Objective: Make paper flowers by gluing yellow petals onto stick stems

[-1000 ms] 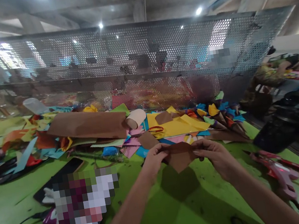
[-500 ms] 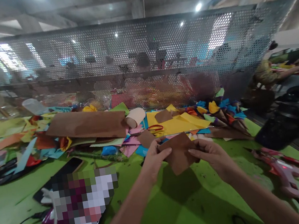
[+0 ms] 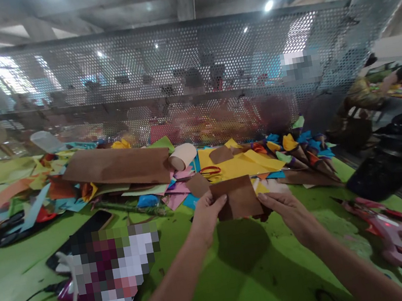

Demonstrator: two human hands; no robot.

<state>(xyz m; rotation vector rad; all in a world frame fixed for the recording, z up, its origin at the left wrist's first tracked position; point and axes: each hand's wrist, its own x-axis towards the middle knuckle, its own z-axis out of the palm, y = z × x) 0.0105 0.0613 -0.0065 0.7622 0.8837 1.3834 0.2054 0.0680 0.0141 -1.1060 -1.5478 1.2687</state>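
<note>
Between my hands is a square piece of brown paper [image 3: 238, 198], held up over the green table [image 3: 247, 286]. My left hand [image 3: 208, 216] pinches its left edge, thumb on the near face. At the lower right corner, my right hand [image 3: 279, 204] grips the paper between thumb and fingers. Something dark red shows just under that corner, too small to make out. Behind my left hand lies another small brown paper piece [image 3: 198, 185], with red-handled scissors [image 3: 210, 170] beyond it.
A pink glue gun [image 3: 391, 239] with its light on lies at the right, near a dark container [image 3: 381, 166]. A phone [image 3: 84, 237] lies left. Coloured papers, a large brown sheet [image 3: 119, 167] and a roll [image 3: 182, 157] line the back, before a perforated metal screen [image 3: 187, 70].
The brown paper has turned from a tilted, corner-down position to nearly level in my hands. My right hand has shifted slightly along its edge.
</note>
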